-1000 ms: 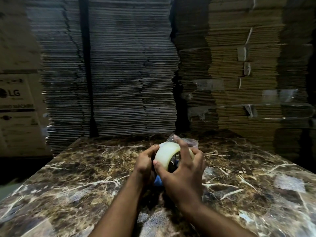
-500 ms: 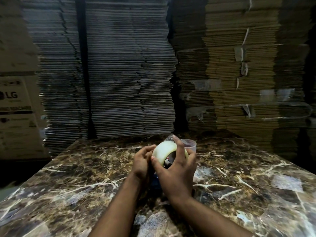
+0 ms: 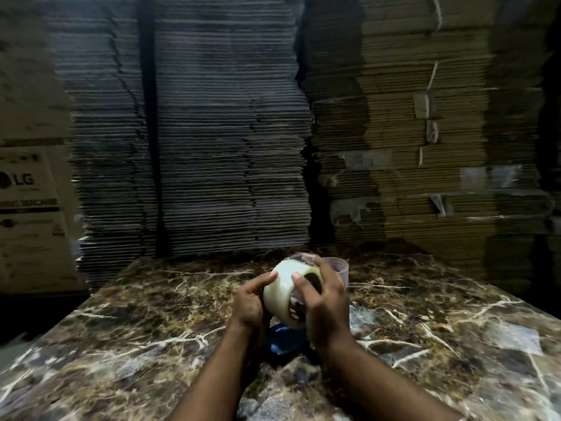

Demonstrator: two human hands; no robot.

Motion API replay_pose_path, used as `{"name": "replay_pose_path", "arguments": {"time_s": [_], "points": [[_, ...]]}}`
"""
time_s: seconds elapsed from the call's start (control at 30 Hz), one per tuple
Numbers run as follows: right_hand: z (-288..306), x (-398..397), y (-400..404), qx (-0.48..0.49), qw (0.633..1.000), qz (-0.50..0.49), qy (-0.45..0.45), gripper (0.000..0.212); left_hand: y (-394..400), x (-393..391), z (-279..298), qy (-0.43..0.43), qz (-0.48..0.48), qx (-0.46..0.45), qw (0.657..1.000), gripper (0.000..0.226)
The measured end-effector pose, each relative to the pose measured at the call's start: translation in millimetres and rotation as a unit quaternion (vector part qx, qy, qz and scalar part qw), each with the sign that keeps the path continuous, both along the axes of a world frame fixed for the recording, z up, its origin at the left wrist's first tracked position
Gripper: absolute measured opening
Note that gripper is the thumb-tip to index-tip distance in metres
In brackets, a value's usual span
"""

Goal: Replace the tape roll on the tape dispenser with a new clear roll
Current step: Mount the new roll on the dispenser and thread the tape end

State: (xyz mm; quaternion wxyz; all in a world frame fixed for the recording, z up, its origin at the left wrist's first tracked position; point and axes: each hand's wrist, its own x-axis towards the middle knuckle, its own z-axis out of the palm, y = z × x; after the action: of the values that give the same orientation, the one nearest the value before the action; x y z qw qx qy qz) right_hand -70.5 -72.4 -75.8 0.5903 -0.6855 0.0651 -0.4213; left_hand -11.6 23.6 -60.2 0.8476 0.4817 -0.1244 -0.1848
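Note:
A pale, clear tape roll (image 3: 280, 294) is held above the marble table (image 3: 136, 323), between both hands. My right hand (image 3: 326, 305) grips it from the right, thumb on the outer face and fingers over the top edge. My left hand (image 3: 249, 302) curls round its left side, thumb pressing the outer surface. A blue piece of the tape dispenser (image 3: 283, 340) shows just under the roll; most of it is hidden by my hands. A loose bit of clear film sticks up at the roll's top.
A clear plastic cup (image 3: 341, 270) stands on the table right behind my right hand. Tall stacks of flattened cardboard (image 3: 230, 132) wall in the far side. A printed carton (image 3: 27, 214) stands at the left.
The roll has turned in my hands, so its dark core hole now faces up and right. My right thumb has shifted across its outer face. Both hands stay in the same spot.

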Motion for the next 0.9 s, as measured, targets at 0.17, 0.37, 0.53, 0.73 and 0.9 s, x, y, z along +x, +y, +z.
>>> {"name": "replay_pose_path", "arguments": {"time_s": [0.17, 0.37, 0.53, 0.73, 0.9], "points": [[8, -9, -9, 0.009, 0.999, 0.019, -0.037, 0.015, -2, 4, -3, -0.005, 0.019, -0.022, 1.0, 0.032], [5, -4, -26, -0.142, 0.987, -0.074, -0.024, 0.041, 0, 10, -5, 0.007, 0.02, -0.026, 0.999, 0.031], [5, 0, -42, -0.211, 0.973, -0.086, -0.042, 0.038, 0, 12, -6, 0.01, 0.025, -0.02, 0.999, 0.04], [7, -1, -45, -0.081, 0.995, 0.016, -0.057, 0.027, 0, 16, -9, 0.011, 0.015, -0.033, 0.999, 0.039], [12, 0, -47, 0.027, 0.993, 0.093, -0.065, 0.026, -1, 15, -7, 0.007, 0.024, -0.042, 0.999, 0.026]]}}
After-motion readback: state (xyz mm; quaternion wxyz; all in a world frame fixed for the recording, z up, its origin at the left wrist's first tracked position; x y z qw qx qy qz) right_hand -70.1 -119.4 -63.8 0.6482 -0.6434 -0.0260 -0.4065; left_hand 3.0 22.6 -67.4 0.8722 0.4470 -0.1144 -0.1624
